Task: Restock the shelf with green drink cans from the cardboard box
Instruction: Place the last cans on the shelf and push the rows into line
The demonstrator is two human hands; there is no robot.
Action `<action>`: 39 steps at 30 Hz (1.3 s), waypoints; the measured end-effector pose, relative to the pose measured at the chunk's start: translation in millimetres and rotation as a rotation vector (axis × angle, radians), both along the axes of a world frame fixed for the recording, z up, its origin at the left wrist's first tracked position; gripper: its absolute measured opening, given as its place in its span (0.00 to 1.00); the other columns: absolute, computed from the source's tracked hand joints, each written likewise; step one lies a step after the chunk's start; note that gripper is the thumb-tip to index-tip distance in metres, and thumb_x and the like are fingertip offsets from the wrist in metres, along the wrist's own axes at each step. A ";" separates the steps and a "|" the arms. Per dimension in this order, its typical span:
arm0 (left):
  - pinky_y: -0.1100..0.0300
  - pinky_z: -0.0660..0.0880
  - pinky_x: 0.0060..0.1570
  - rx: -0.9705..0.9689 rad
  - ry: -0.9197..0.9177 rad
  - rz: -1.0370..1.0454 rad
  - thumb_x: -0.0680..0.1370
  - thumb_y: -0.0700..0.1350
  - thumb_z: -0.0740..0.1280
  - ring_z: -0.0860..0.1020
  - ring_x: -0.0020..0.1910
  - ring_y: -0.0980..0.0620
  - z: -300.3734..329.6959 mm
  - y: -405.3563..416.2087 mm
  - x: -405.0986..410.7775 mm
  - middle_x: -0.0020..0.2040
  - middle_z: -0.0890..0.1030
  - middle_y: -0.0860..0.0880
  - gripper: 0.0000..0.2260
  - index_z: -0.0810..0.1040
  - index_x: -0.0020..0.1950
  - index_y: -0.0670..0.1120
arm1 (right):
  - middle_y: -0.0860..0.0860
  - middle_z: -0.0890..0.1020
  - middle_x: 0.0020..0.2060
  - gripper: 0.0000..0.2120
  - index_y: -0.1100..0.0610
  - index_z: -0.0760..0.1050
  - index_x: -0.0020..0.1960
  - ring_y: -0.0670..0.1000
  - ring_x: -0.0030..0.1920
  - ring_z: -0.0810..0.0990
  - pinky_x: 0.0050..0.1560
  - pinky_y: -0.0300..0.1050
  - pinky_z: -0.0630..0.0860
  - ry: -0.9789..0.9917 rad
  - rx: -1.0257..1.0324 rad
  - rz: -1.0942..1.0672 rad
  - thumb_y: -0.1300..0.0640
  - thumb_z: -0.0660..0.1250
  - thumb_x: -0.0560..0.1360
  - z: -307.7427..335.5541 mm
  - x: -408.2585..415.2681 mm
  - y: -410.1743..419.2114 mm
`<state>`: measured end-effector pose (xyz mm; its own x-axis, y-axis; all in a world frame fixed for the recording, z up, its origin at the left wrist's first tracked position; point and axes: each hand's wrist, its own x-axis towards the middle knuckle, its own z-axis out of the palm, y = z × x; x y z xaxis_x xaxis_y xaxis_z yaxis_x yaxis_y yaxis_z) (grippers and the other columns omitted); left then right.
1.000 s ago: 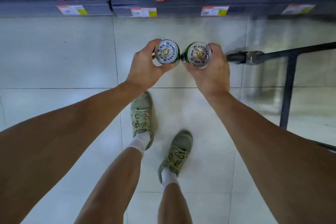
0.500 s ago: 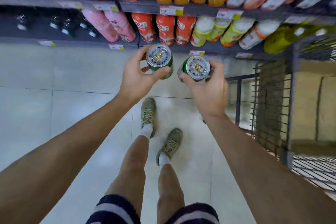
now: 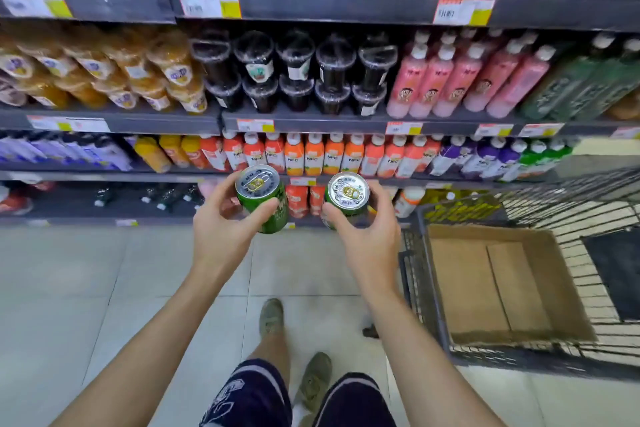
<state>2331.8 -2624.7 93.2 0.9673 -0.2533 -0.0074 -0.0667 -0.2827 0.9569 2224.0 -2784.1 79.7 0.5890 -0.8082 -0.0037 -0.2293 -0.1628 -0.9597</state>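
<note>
Two green cans are out of the box and in the air, one per hand, neither shelved yet. The left hand [image 3: 221,232] wraps fingers and thumb round the left can [image 3: 262,198], tilted a little; the right hand [image 3: 372,239] grips the right can [image 3: 346,199] the same way, lids facing up. Both arms reach forward at about the level of the lower shelves. The cardboard box [image 3: 502,284] sits in the trolley [image 3: 429,354] at the right, and its visible floor shows no cans, so this looks like the last pair. Green cans stand on the top shelf [image 3: 346,5], likely where these belong.
</note>
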 end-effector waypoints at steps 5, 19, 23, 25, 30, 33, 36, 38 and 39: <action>0.59 0.77 0.53 -0.044 -0.082 0.075 0.68 0.54 0.77 0.79 0.56 0.53 38.8 15.9 1.3 0.59 0.81 0.50 0.26 0.77 0.66 0.53 | 0.40 0.78 0.57 0.29 0.43 0.72 0.64 0.42 0.58 0.78 0.56 0.37 0.77 -0.095 0.042 0.038 0.45 0.79 0.67 56.0 8.4 -2.1; 0.66 0.75 0.53 -0.041 -0.238 0.056 0.68 0.54 0.78 0.77 0.51 0.66 121.7 -47.3 125.0 0.52 0.82 0.61 0.19 0.79 0.56 0.59 | 0.35 0.81 0.52 0.23 0.41 0.73 0.61 0.33 0.54 0.77 0.51 0.29 0.73 -0.165 -0.060 0.178 0.46 0.78 0.69 124.7 135.9 -50.9; 0.61 0.74 0.53 0.013 -0.313 0.067 0.66 0.58 0.77 0.78 0.47 0.68 148.9 -75.2 175.7 0.47 0.81 0.64 0.21 0.80 0.57 0.56 | 0.34 0.79 0.53 0.23 0.40 0.73 0.61 0.32 0.55 0.74 0.51 0.31 0.71 -0.172 -0.102 0.166 0.44 0.77 0.69 142.8 185.0 -69.7; 0.62 0.72 0.55 0.076 -0.334 0.065 0.66 0.61 0.77 0.77 0.51 0.63 158.0 -88.4 198.9 0.51 0.81 0.60 0.27 0.80 0.61 0.52 | 0.36 0.80 0.54 0.25 0.43 0.74 0.62 0.34 0.56 0.75 0.54 0.34 0.72 -0.178 -0.105 0.160 0.43 0.77 0.69 150.4 207.3 -80.1; 0.59 0.74 0.59 0.072 -0.358 -0.001 0.64 0.63 0.77 0.78 0.55 0.59 170.7 -115.5 239.5 0.55 0.82 0.58 0.31 0.79 0.63 0.51 | 0.38 0.81 0.52 0.25 0.45 0.75 0.62 0.37 0.52 0.78 0.54 0.39 0.75 -0.185 -0.138 0.137 0.43 0.77 0.68 165.0 245.6 -102.7; 0.58 0.76 0.59 0.058 -0.363 -0.047 0.64 0.63 0.77 0.78 0.56 0.59 178.4 -127.7 249.9 0.56 0.82 0.57 0.33 0.79 0.64 0.50 | 0.39 0.81 0.52 0.25 0.46 0.75 0.61 0.38 0.52 0.78 0.53 0.38 0.75 -0.195 -0.153 0.112 0.43 0.78 0.67 168.6 257.0 -112.1; 0.55 0.75 0.61 0.077 -0.367 -0.045 0.64 0.63 0.77 0.78 0.59 0.57 184.6 -138.9 257.8 0.58 0.82 0.54 0.35 0.77 0.66 0.48 | 0.39 0.81 0.52 0.25 0.45 0.76 0.61 0.40 0.53 0.79 0.53 0.40 0.75 -0.190 -0.167 0.109 0.42 0.77 0.67 174.2 265.7 -122.5; 0.57 0.75 0.60 0.108 -0.379 -0.042 0.64 0.63 0.77 0.78 0.59 0.56 187.4 -145.4 261.8 0.58 0.82 0.53 0.34 0.78 0.65 0.49 | 0.38 0.81 0.51 0.22 0.42 0.76 0.58 0.38 0.52 0.78 0.52 0.38 0.75 -0.183 -0.170 0.123 0.42 0.77 0.67 177.8 269.7 -128.2; 0.58 0.75 0.59 0.122 -0.386 -0.038 0.64 0.62 0.77 0.78 0.58 0.56 188.8 -148.3 263.1 0.57 0.82 0.53 0.33 0.78 0.65 0.49 | 0.37 0.81 0.50 0.20 0.41 0.75 0.57 0.37 0.51 0.78 0.50 0.37 0.75 -0.182 -0.176 0.132 0.43 0.77 0.68 179.3 271.9 -130.9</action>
<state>2594.9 -2773.0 282.0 0.8948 -0.3086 0.3227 -0.4274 -0.3829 0.8190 2495.9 -2915.0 259.0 0.6669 -0.7036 0.2455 -0.0216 -0.3476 -0.9374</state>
